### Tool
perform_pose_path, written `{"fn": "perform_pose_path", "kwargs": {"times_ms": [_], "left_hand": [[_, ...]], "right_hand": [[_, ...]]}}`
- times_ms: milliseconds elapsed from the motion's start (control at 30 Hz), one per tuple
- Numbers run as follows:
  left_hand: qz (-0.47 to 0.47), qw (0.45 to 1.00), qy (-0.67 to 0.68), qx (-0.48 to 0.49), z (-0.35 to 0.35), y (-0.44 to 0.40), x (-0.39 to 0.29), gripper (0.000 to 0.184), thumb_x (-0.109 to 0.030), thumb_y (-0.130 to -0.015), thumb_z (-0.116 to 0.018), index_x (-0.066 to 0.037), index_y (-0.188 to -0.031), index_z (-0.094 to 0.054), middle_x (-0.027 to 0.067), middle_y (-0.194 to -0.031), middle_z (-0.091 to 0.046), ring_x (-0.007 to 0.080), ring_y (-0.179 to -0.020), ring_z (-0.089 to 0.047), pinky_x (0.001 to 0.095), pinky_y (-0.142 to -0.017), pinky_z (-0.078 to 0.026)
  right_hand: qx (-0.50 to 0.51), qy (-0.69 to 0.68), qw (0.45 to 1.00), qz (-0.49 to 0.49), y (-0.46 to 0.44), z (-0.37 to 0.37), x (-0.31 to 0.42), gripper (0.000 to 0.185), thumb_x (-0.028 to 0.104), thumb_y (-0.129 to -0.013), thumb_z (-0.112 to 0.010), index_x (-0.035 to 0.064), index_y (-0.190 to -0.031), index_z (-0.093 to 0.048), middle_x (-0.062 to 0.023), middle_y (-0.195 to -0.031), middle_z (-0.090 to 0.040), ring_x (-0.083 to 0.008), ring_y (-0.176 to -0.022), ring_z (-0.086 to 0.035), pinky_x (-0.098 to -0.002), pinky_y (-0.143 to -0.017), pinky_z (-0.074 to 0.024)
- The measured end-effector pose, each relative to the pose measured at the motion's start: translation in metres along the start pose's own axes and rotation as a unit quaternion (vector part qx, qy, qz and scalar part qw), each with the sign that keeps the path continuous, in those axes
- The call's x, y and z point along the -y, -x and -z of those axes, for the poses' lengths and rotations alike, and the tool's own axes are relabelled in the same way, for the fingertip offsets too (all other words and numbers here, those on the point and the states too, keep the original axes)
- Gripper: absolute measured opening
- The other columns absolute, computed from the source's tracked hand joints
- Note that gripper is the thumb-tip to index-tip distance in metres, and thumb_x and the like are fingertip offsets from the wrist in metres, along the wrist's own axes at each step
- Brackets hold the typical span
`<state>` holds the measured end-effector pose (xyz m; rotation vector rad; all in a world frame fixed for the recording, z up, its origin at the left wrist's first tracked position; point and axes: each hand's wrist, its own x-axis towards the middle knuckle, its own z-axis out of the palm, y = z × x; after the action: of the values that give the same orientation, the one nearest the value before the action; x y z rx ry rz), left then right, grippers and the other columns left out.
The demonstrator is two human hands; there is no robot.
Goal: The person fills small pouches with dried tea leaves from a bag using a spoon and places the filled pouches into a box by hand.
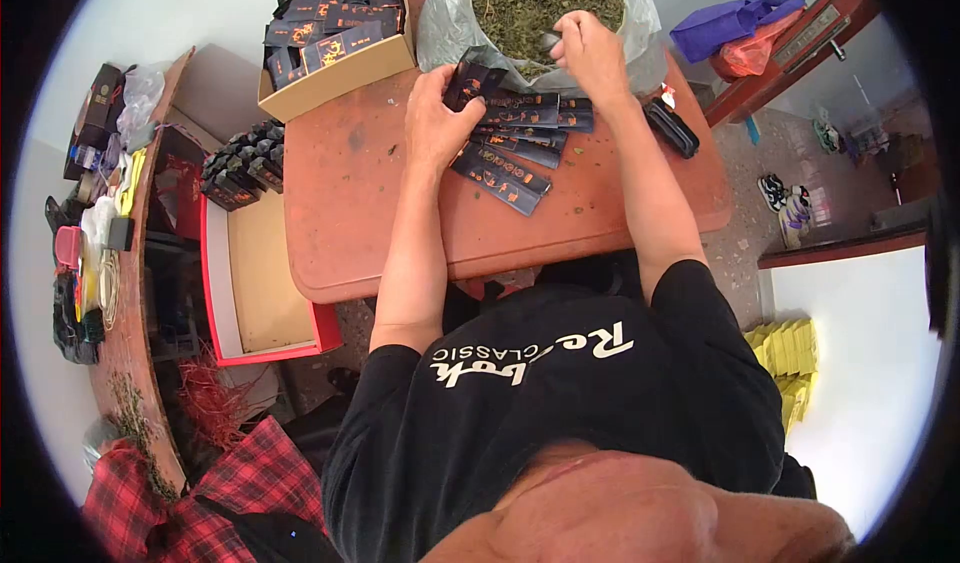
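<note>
The left hand [435, 123] grips a black packet [474, 78] between thumb and fingers, at the far side of the tabletop [345, 198]. The packet rises from the hand's right side, just beside the near-left edge of a clear plastic bag [445, 23] filled with dried green leaves [525, 8]. The right hand [590, 58] is closed, pinching a shiny metal utensil [549, 43] at the near-right part of the leaves; the fingers hide most of it, so its full shape cannot be told. The held packet is to the left of this hand, a gap between them.

Flat black packets with orange markings [522, 149] lie fanned and overlapping on the tabletop, near and to the right of the left hand. Far left of that hand, a cardboard box [345, 82] holds more such packets. Right of the right forearm lies a black case [672, 128], near the tabletop's right edge.
</note>
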<state>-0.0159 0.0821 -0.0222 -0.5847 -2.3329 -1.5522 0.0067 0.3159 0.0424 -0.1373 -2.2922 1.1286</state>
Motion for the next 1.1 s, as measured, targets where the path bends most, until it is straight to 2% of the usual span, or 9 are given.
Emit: {"fn": "perform_pose_path", "kwargs": {"times_ms": [67,367,500,600,800,900,933,1033,1100], "left_hand": [[0.004,1.0,-0.004,0.003,0.001,0.0,-0.002,0.053,-0.023,-0.072,-0.074,-0.004,-0.12,-0.064,0.0137,-0.113,-0.064,0.0318,-0.11,-0.06,0.0416,-0.096,-0.048],[-0.004,1.0,-0.006,0.005,0.001,0.0,-0.002,0.052,-0.023,-0.072,-0.074,-0.004,-0.119,-0.064,0.0146,-0.113,-0.063,0.0322,-0.109,-0.06,0.0419,-0.095,-0.048],[-0.011,1.0,-0.015,0.007,0.002,0.0,-0.004,0.052,-0.023,-0.072,-0.074,-0.004,-0.119,-0.064,0.0147,-0.113,-0.063,0.0326,-0.109,-0.06,0.042,-0.095,-0.048],[-0.023,0.999,-0.042,0.005,0.002,0.001,-0.005,0.052,-0.017,-0.074,-0.076,-0.003,-0.123,-0.063,0.0119,-0.113,-0.064,0.0251,-0.104,-0.065,0.0373,-0.091,-0.051],[-0.017,0.999,-0.039,0.005,0.001,0.0,-0.003,0.053,-0.017,-0.074,-0.076,-0.002,-0.123,-0.063,0.0123,-0.113,-0.064,0.0258,-0.104,-0.064,0.0378,-0.091,-0.051],[-0.016,0.999,-0.051,0.001,0.002,0.0,-0.006,0.053,-0.017,-0.073,-0.076,-0.003,-0.123,-0.063,0.0129,-0.113,-0.064,0.0266,-0.104,-0.064,0.0385,-0.091,-0.051],[-0.015,0.999,-0.042,0.001,0.002,0.0,-0.006,0.054,-0.019,-0.073,-0.076,-0.003,-0.122,-0.063,0.014,-0.114,-0.064,0.029,-0.106,-0.063,0.0399,-0.093,-0.05],[-0.015,1.0,-0.016,0.005,0.001,0.0,-0.007,0.054,-0.022,-0.07,-0.075,-0.003,-0.119,-0.064,0.0165,-0.115,-0.064,0.0343,-0.11,-0.061,0.0429,-0.097,-0.049],[-0.015,1.0,0.0,0.003,0.004,0.0,-0.009,0.053,-0.022,-0.069,-0.075,-0.003,-0.117,-0.066,0.0171,-0.113,-0.065,0.035,-0.108,-0.062,0.0431,-0.096,-0.049]], "right_hand": [[-0.002,-0.054,0.998,-0.022,0.005,-0.007,0.007,0.027,0.02,-0.099,-0.047,0.0,-0.099,-0.065,-0.0093,-0.072,-0.072,-0.0153,-0.06,-0.069,-0.0315,-0.06,-0.0556],[-0.034,-0.251,0.956,-0.146,-0.002,0.002,-0.012,0.025,0.018,-0.101,-0.047,-0.0018,-0.107,-0.062,-0.0127,-0.078,-0.071,-0.0141,-0.059,-0.065,-0.0263,-0.051,-0.0518],[-0.018,-0.302,0.943,-0.142,-0.001,0.015,-0.013,0.027,0.021,-0.102,-0.049,-0.002,-0.107,-0.061,-0.0133,-0.079,-0.07,-0.0148,-0.06,-0.065,-0.0261,-0.052,-0.0511],[0.011,-0.326,0.937,-0.128,0.005,0.023,0.0,0.027,0.022,-0.102,-0.049,-0.0021,-0.107,-0.061,-0.0127,-0.079,-0.069,-0.0149,-0.06,-0.064,-0.0256,-0.052,-0.051],[0.093,-0.323,0.934,-0.121,0.016,0.022,0.027,0.027,0.026,-0.104,-0.051,0.0007,-0.109,-0.061,-0.009,-0.077,-0.069,-0.0119,-0.06,-0.063,-0.0229,-0.051,-0.0496],[0.12,-0.215,0.966,-0.079,0.02,0.009,0.045,0.029,0.028,-0.104,-0.05,0.0019,-0.108,-0.062,-0.0083,-0.077,-0.069,-0.0106,-0.06,-0.062,-0.0216,-0.052,-0.0496],[0.127,-0.159,0.978,-0.055,0.022,0.004,0.05,0.028,0.026,-0.104,-0.048,0.0025,-0.107,-0.063,-0.0087,-0.076,-0.07,-0.0135,-0.061,-0.065,-0.0262,-0.054,-0.051],[0.129,0.032,0.977,0.169,0.031,-0.005,0.067,0.024,0.022,-0.103,-0.048,0.0037,-0.107,-0.063,-0.0105,-0.076,-0.07,-0.0212,-0.063,-0.068,-0.0334,-0.058,-0.0526],[0.128,0.105,0.96,0.224,0.04,-0.011,0.075,0.017,0.017,-0.1,-0.051,0.0064,-0.106,-0.063,-0.0134,-0.078,-0.068,-0.0305,-0.071,-0.069,-0.0418,-0.066,-0.0535]]}}
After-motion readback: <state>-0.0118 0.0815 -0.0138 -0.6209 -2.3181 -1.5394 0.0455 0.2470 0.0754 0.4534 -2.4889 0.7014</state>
